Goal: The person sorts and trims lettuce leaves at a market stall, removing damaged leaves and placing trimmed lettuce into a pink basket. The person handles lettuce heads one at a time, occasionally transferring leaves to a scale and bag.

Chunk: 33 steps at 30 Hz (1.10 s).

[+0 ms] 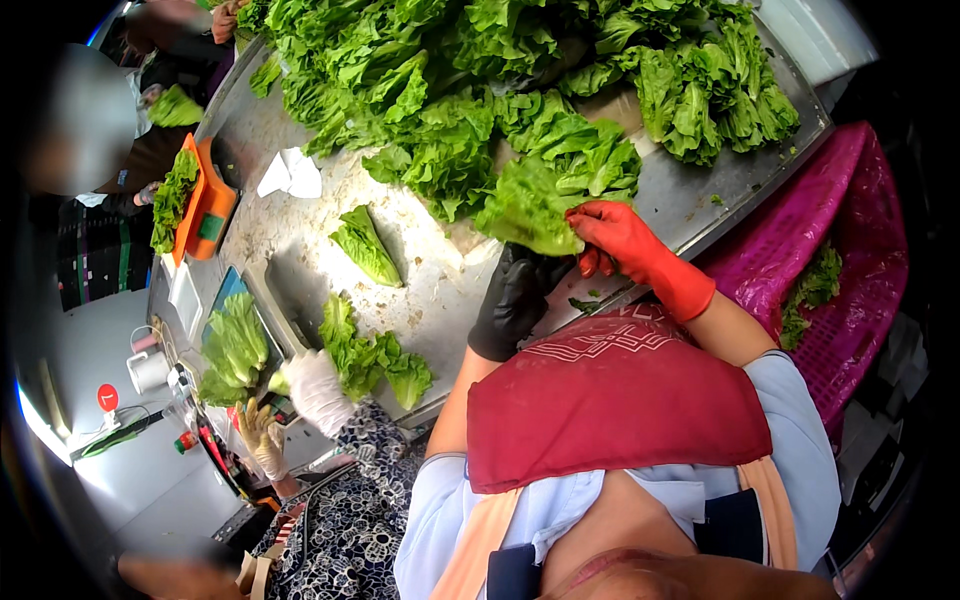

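My left hand (pixel 515 295), in a black glove, is closed under a head of green leaf lettuce (pixel 528 208); the base it grips is mostly hidden by the leaves and my other hand. Above the table's near edge, my right hand (pixel 640 255) wears a long red rubber glove. Its thumb and fingers pinch the right edge of that same lettuce. Just beyond both hands, a large heap of leaf lettuce (pixel 430 80) covers the far part of the metal table (pixel 300 235).
A single lettuce (pixel 366 245) and white paper (pixel 291 174) lie left of me. Beside me, a co-worker's white-gloved hand (pixel 318 392) is by lettuce on a scale (pixel 235 350). An orange scale (pixel 207 200) stands far left. A pink-lined basket (pixel 850 270) holds leaves at my right.
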### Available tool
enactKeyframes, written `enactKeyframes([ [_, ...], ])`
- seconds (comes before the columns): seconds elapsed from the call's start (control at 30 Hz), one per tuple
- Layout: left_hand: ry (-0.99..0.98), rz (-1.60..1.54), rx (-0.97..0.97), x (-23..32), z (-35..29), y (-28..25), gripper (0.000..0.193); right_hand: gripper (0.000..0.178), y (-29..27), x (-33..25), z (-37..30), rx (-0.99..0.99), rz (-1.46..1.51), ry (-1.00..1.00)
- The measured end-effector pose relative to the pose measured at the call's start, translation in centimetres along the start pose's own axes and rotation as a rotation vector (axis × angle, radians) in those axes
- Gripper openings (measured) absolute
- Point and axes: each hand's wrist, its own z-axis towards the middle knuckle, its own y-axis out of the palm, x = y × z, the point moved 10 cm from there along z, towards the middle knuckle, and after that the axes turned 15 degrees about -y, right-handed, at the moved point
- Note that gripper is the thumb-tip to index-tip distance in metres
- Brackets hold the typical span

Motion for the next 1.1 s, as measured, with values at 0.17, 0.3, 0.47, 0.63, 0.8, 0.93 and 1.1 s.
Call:
enactKeyframes([
  [0.17,-0.170,-0.971,-0.030,-3.6,0.2,-1.2,0.045,0.044,2.4,0.1,-0.5,-0.201,-0.117,0.064],
  [0.3,-0.047,-1.029,0.061,-0.5,0.2,-1.9,0.044,0.057,2.2,-2.4,-0.6,-0.126,-0.180,0.011],
  [0.47,-0.020,0.173,0.434,-1.5,-2.4,-5.7,0.040,0.040,4.2,-7.8,-0.7,-0.020,-0.626,-0.497],
  [0.63,0.152,0.271,0.349,0.2,-1.9,-3.4,0.036,0.039,3.7,-5.5,0.9,0.007,-0.572,-0.457],
  [0.8,0.057,-0.791,0.090,-1.4,0.0,-3.4,0.031,0.018,3.2,-1.8,1.2,-0.004,0.001,-0.243],
  [0.93,0.027,-1.185,0.194,-3.1,0.9,-4.8,0.039,0.021,1.5,-0.3,1.8,0.149,0.417,-0.304],
  [1.1,0.212,-0.757,0.272,-0.4,-2.4,-9.6,0.042,0.050,-0.2,-2.4,1.5,-0.080,0.298,-0.333],
])
